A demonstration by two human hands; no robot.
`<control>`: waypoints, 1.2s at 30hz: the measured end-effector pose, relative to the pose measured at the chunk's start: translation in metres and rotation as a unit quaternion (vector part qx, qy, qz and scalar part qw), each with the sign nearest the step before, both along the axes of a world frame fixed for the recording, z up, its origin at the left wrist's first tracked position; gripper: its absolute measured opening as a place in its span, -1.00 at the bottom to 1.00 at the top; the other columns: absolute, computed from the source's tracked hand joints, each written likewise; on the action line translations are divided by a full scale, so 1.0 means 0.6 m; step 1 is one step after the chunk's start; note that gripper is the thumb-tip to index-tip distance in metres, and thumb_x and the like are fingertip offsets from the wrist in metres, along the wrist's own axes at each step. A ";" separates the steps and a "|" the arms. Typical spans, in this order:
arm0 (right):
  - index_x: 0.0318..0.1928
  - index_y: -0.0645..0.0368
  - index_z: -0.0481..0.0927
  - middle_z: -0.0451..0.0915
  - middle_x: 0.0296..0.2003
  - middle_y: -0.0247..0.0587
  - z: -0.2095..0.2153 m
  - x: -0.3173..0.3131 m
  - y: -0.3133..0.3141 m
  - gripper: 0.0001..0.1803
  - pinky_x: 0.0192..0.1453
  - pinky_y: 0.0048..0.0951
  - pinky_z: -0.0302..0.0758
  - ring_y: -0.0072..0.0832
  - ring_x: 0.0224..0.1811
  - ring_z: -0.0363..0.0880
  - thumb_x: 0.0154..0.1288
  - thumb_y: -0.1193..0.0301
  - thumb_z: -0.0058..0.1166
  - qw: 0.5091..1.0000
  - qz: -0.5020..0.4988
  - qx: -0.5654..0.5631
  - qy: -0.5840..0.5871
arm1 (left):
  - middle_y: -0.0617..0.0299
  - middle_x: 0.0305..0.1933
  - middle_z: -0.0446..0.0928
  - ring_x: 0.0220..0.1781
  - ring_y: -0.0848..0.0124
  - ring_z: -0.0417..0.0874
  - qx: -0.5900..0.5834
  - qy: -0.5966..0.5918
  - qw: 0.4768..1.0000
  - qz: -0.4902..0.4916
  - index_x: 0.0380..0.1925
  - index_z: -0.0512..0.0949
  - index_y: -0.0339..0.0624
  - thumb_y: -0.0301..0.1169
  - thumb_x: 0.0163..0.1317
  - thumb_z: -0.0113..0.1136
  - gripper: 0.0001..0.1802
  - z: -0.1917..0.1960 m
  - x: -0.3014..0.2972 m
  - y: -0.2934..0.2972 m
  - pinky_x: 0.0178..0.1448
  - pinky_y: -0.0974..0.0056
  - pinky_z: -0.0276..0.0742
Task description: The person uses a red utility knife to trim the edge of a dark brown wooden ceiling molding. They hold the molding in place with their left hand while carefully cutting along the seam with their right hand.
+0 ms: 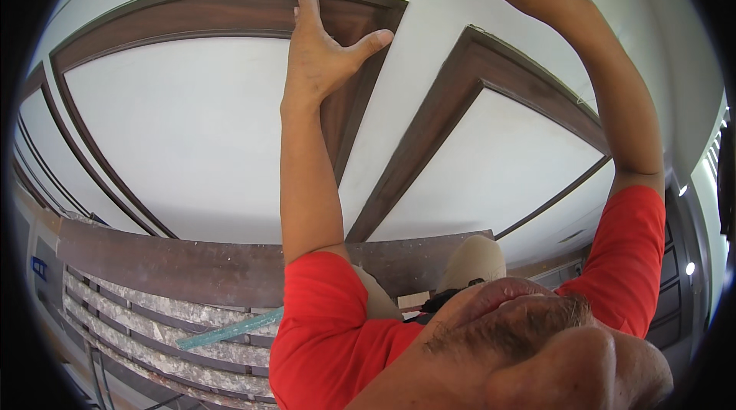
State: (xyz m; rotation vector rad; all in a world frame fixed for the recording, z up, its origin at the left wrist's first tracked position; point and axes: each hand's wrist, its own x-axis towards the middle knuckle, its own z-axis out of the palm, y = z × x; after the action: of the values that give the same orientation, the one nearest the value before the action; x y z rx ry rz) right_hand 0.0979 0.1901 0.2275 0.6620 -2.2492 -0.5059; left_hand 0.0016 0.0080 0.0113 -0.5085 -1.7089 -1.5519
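While aloft, left hand (318, 61) upright, thumb (373, 43) wide.

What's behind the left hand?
Behind the left hand: a brown frame, near its corner, visible around the fingers. The patch directly behind palm and fingers is covered; can't tell whether they touch.

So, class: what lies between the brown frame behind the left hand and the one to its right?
In the head view, only a bare white strip separates the left frame from the right frame.
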 end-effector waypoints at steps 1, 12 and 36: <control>0.22 0.18 0.54 0.73 -0.21 0.13 0.001 -0.009 -0.005 -0.63 -0.03 0.02 0.56 0.09 -0.16 0.69 0.57 0.25 0.00 1.000 -0.002 0.003 -0.002 | -0.36 0.70 -0.28 0.71 -0.30 -0.22 0.003 0.006 1.000 -0.001 0.64 -0.41 -0.12 0.16 -0.18 0.70 0.68 -0.001 0.000 0.001 0.67 -0.17 0.04; 0.23 0.17 0.54 0.71 -0.26 0.16 -0.007 -0.063 -0.056 -0.62 -0.09 0.05 0.58 0.10 -0.21 0.70 0.57 0.23 0.00 0.999 -0.032 0.038 0.001 | -0.41 0.68 -0.23 0.68 -0.36 -0.18 0.002 0.035 0.999 0.013 0.64 -0.37 -0.15 0.24 -0.25 0.69 0.71 -0.007 -0.013 -0.003 0.71 -0.13 -0.07; 0.32 0.08 0.59 0.71 0.00 0.15 -0.051 -0.078 0.001 -0.54 0.07 -0.11 0.63 0.01 -0.06 0.74 0.47 0.31 0.13 0.992 0.098 -0.079 0.015 | -0.45 0.66 -0.24 0.68 -0.36 -0.19 -0.009 0.033 0.999 0.027 0.63 -0.34 -0.21 0.26 -0.26 0.68 0.71 -0.006 -0.010 0.000 0.73 -0.11 -0.13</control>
State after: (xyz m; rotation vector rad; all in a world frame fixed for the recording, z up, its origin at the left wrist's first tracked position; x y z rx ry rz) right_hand 0.0511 0.1906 0.1971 0.7779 -2.1410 -0.2357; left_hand -0.0042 0.0078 0.0079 -0.5115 -1.6743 -1.4678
